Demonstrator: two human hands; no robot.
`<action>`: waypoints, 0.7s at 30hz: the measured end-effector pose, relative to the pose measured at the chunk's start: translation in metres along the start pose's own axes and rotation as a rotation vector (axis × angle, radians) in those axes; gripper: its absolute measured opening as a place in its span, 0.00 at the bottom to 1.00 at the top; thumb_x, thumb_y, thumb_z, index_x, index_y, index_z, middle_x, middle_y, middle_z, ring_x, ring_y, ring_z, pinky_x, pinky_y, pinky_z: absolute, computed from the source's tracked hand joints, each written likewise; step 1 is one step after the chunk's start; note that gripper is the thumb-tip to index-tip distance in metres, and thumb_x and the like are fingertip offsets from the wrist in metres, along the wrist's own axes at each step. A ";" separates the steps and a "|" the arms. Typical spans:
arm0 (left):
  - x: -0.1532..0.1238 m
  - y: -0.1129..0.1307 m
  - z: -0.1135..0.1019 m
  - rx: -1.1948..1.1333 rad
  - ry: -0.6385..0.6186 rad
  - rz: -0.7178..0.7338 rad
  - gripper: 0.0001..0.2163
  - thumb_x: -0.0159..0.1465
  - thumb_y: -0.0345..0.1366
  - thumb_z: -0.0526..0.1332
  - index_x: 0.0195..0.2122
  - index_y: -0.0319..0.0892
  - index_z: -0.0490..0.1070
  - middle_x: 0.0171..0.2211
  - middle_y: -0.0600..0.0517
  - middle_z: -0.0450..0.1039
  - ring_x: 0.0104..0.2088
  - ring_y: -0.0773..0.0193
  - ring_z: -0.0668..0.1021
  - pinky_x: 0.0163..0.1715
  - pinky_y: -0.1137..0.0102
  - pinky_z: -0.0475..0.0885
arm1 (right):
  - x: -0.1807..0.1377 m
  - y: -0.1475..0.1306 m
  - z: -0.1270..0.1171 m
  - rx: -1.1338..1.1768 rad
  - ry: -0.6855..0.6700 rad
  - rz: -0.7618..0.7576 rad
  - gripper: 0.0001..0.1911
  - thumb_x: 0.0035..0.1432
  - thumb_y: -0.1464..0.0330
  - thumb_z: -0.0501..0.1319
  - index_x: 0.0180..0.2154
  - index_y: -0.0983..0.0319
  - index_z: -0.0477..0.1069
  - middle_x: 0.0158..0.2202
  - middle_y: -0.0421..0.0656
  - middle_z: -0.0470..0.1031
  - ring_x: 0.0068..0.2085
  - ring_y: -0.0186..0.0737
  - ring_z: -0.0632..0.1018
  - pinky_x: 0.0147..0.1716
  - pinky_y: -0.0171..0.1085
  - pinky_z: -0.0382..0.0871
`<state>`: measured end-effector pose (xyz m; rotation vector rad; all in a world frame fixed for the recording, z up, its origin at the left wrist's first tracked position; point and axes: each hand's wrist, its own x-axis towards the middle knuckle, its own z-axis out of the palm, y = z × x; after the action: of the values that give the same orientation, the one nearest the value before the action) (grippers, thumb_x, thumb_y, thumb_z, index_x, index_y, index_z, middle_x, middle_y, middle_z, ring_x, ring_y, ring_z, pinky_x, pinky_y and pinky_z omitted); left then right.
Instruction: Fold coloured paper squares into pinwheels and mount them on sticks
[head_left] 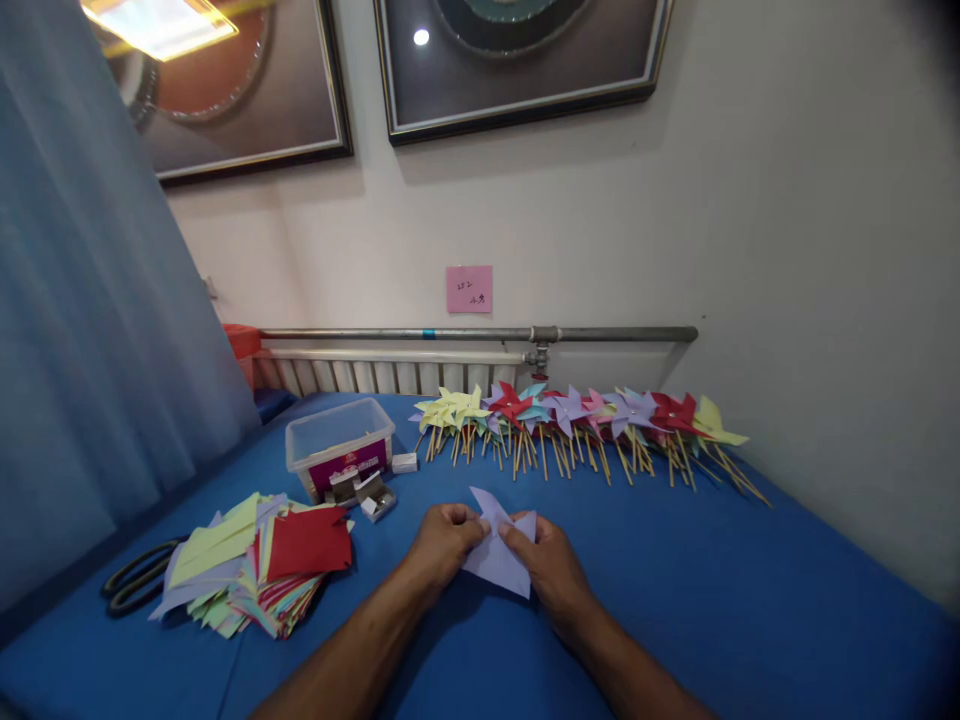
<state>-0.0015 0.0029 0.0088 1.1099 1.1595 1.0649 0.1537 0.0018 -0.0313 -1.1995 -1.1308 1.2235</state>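
Note:
A light purple paper pinwheel [498,566], partly folded, is held between my two hands just above the blue table. My left hand [444,542] pinches its left side, fingers closed near the centre. On the other side, my right hand [551,560] grips the paper with the thumb pressed toward the middle. Whether a pin sits at the centre is hidden by my fingers. To the left lies a pile of cut paper sheets [217,560] in yellow, purple, pink and green, topped by a red sheet [309,542].
Finished pinwheels on sticks [570,410] lie in a row along the back right. A clear plastic box [300,445] stands at the back left, with small open cartons [375,497] before it. Black-handled scissors [135,578] lie partly under the paper pile. Behind runs a metal pipe [375,334].

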 end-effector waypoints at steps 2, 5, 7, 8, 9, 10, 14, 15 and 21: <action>0.001 -0.003 0.001 -0.006 0.021 0.007 0.18 0.42 0.48 0.72 0.19 0.41 0.67 0.15 0.56 0.64 0.17 0.71 0.62 0.21 0.71 0.54 | -0.001 -0.001 0.000 -0.006 0.009 -0.003 0.24 0.41 0.47 0.71 0.29 0.60 0.72 0.22 0.38 0.72 0.23 0.37 0.70 0.24 0.36 0.62; 0.004 -0.007 0.001 -0.017 0.042 0.024 0.20 0.42 0.50 0.73 0.19 0.41 0.67 0.15 0.56 0.64 0.17 0.71 0.63 0.21 0.71 0.55 | -0.002 -0.004 0.002 -0.005 0.014 -0.001 0.24 0.41 0.48 0.71 0.29 0.60 0.72 0.22 0.38 0.72 0.24 0.37 0.71 0.25 0.36 0.63; 0.005 -0.011 0.001 -0.026 0.049 0.039 0.21 0.43 0.51 0.73 0.19 0.41 0.67 0.15 0.56 0.64 0.17 0.71 0.62 0.20 0.71 0.55 | -0.003 -0.005 0.002 0.003 0.005 0.005 0.23 0.42 0.48 0.71 0.28 0.60 0.72 0.22 0.38 0.73 0.24 0.37 0.71 0.24 0.36 0.63; 0.005 -0.012 0.001 -0.035 0.048 0.046 0.21 0.43 0.51 0.74 0.19 0.41 0.66 0.15 0.57 0.63 0.17 0.71 0.62 0.20 0.71 0.55 | -0.004 -0.006 0.003 0.005 0.002 0.004 0.23 0.43 0.49 0.71 0.28 0.60 0.73 0.22 0.39 0.73 0.24 0.37 0.71 0.25 0.35 0.63; 0.005 -0.013 0.001 -0.042 0.049 0.050 0.21 0.43 0.51 0.74 0.19 0.41 0.67 0.15 0.57 0.63 0.17 0.71 0.62 0.21 0.71 0.56 | -0.004 -0.007 0.003 0.006 0.000 0.001 0.22 0.43 0.49 0.72 0.28 0.60 0.73 0.22 0.39 0.73 0.24 0.37 0.71 0.25 0.35 0.63; 0.006 -0.014 0.001 -0.047 0.050 0.053 0.22 0.44 0.52 0.74 0.19 0.41 0.67 0.15 0.57 0.63 0.18 0.71 0.63 0.21 0.72 0.56 | -0.004 -0.007 0.003 0.005 -0.005 -0.005 0.22 0.43 0.49 0.71 0.28 0.60 0.73 0.22 0.38 0.73 0.25 0.37 0.71 0.25 0.36 0.63; 0.007 -0.015 0.001 -0.038 0.048 0.046 0.22 0.44 0.51 0.75 0.19 0.40 0.67 0.15 0.57 0.64 0.17 0.71 0.63 0.21 0.72 0.56 | -0.005 -0.009 0.002 -0.012 0.000 -0.017 0.22 0.43 0.49 0.71 0.27 0.60 0.73 0.21 0.37 0.71 0.24 0.37 0.70 0.25 0.36 0.62; 0.007 -0.015 0.000 -0.033 0.038 0.043 0.21 0.45 0.50 0.75 0.19 0.40 0.68 0.15 0.57 0.64 0.18 0.71 0.63 0.21 0.72 0.56 | -0.005 -0.010 0.002 -0.022 0.005 -0.016 0.22 0.43 0.49 0.71 0.26 0.60 0.72 0.21 0.37 0.71 0.23 0.37 0.69 0.25 0.36 0.62; 0.006 -0.011 -0.001 -0.017 0.019 0.012 0.18 0.42 0.44 0.76 0.21 0.40 0.69 0.16 0.56 0.67 0.17 0.71 0.65 0.20 0.72 0.57 | -0.007 -0.012 0.003 -0.028 -0.019 0.001 0.21 0.44 0.50 0.70 0.27 0.60 0.72 0.20 0.37 0.70 0.23 0.35 0.69 0.23 0.35 0.60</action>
<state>-0.0014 0.0071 -0.0032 1.0973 1.1580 1.0947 0.1514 -0.0049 -0.0193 -1.2118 -1.1653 1.2260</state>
